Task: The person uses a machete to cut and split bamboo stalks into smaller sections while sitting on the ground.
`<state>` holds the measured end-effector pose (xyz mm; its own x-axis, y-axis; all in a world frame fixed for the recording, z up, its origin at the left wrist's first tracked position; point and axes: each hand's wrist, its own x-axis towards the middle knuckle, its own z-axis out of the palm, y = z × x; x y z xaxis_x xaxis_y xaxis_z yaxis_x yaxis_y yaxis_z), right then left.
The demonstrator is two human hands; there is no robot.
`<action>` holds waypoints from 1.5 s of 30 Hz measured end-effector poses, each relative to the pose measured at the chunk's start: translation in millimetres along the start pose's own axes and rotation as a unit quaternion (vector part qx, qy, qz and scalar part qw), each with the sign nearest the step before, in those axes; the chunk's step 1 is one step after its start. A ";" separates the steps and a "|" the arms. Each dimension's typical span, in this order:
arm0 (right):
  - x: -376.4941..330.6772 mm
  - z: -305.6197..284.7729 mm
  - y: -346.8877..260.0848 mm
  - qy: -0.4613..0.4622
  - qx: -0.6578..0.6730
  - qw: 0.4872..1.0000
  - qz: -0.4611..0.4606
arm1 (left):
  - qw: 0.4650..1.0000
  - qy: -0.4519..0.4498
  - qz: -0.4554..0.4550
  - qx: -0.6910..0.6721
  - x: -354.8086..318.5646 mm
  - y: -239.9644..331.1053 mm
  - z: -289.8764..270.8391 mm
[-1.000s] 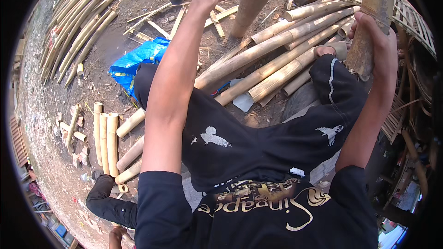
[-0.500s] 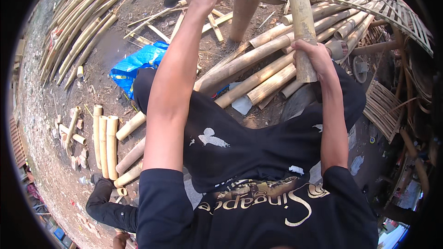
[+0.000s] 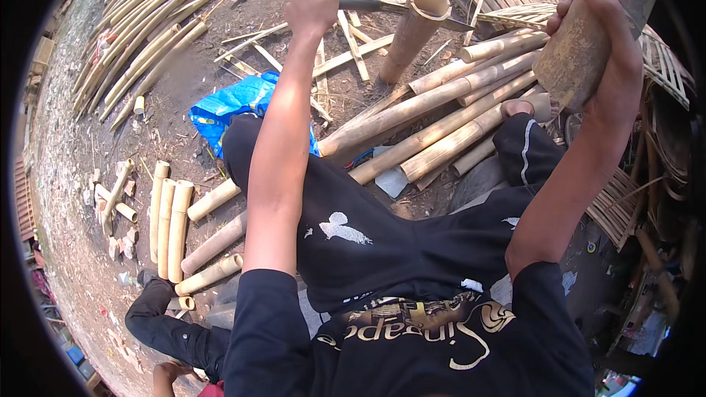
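Observation:
My left hand (image 3: 312,9) is closed round the end of the dark handle of a big knife (image 3: 360,4). Its blade meets the upper part of an upright bamboo tube (image 3: 406,40), and the tip shows past the tube's right side. How deep the blade sits in the bamboo I cannot tell. At the upper right, my right hand (image 3: 614,22) grips a thick length of bamboo (image 3: 572,66), raised and tilted, its near end toward me. The upright tube stands on the ground with its hollow mouth facing up.
Several cut bamboo poles (image 3: 441,129) lie before my legs. Left of them are a blue plastic sheet (image 3: 232,106), split strips (image 3: 353,51) and long curved poles (image 3: 147,37). Short bamboo lengths (image 3: 178,220) lie near another person's leg (image 3: 165,323). Woven bamboo slats (image 3: 614,206) are at right.
My right hand has swung the bamboo length up and to the right. My left hand has shifted slightly left and down, and more of the knife handle shows right of my fist.

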<state>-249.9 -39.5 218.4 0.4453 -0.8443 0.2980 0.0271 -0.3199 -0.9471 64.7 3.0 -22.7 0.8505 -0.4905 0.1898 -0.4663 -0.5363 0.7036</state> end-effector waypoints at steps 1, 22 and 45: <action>10.5 -4.4 -2.9 0.008 0.045 0.998 -0.038 | 0.999 0.042 0.018 0.008 -9.6 11.4 4.5; -2.4 70.0 102.8 -0.050 -0.160 0.985 0.046 | 0.987 0.131 0.083 -0.053 -28.1 9.3 33.0; -56.5 58.9 229.7 -0.165 -0.214 0.915 0.301 | 0.983 0.126 0.071 0.112 -33.8 17.9 63.5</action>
<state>-216.2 -39.9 -23.0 0.5122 -0.7698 -0.3809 -0.6336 -0.0392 -0.7727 12.1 -33.6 -60.0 0.7927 -0.4015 0.4587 -0.6032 -0.6255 0.4949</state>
